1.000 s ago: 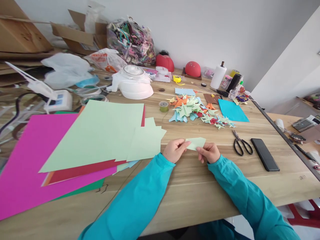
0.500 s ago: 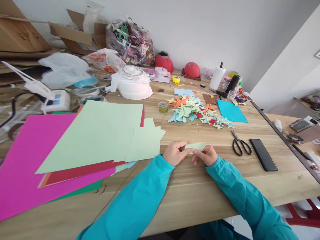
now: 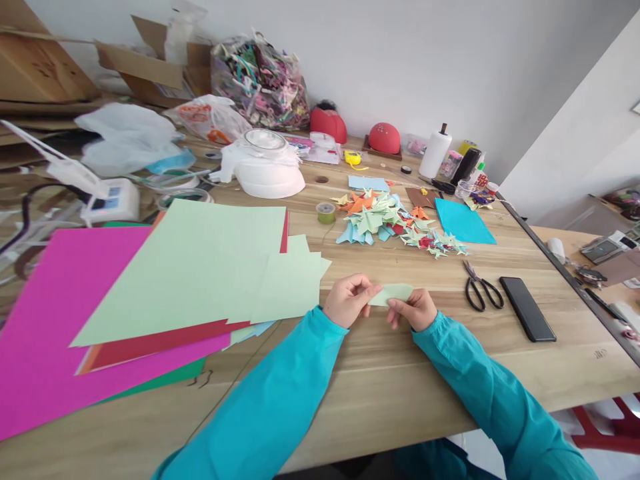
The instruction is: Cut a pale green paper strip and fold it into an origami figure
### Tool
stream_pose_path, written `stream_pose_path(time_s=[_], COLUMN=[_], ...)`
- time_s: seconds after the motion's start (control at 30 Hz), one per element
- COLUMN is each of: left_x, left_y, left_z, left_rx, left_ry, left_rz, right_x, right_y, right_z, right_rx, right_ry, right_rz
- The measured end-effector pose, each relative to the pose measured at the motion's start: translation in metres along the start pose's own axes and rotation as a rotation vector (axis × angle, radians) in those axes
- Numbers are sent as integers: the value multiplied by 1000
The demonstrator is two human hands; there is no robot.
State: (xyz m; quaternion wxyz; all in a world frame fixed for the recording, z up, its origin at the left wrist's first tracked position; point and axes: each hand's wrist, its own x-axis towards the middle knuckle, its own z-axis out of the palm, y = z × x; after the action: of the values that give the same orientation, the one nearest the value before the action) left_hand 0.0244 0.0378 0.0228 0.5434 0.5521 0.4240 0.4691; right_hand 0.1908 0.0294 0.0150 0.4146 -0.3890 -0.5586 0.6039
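Note:
Both hands pinch a small folded piece of pale green paper (image 3: pixel 395 293) just above the wooden table (image 3: pixel 400 393). My left hand (image 3: pixel 349 301) holds its left end with closed fingers. Its right end and lower edge are gripped by my right hand (image 3: pixel 416 311), fingers curled. Both arms wear teal sleeves. Large sheets of pale green paper (image 3: pixel 210 267) lie just left of my left hand, over red and magenta sheets (image 3: pixel 65 320).
A heap of folded paper figures (image 3: pixel 390 223) lies beyond the hands, with a teal sheet (image 3: pixel 465 222) to its right. Black scissors (image 3: pixel 480 288) and a black phone (image 3: pixel 527 309) lie to the right. A white helmet-like object (image 3: pixel 265 170), bags and cardboard boxes crowd the back left.
The small green piece has been folded narrower between my hands, and my hands came closer together. The view shifted slightly.

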Motion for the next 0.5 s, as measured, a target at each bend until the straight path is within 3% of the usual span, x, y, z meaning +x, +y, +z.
stream_pose_path(time_s=[0.23,0.5], left_x=[-1,0], left_y=[-1,-3], left_z=[3,0], left_rx=[182,100], left_ry=[-101,-72], left_rz=[-2,-62], right_x=[1,0], right_y=[4,2], right_z=[0,1], right_rx=[5,-9], right_ry=[-9,-25], right_rz=[14,71])
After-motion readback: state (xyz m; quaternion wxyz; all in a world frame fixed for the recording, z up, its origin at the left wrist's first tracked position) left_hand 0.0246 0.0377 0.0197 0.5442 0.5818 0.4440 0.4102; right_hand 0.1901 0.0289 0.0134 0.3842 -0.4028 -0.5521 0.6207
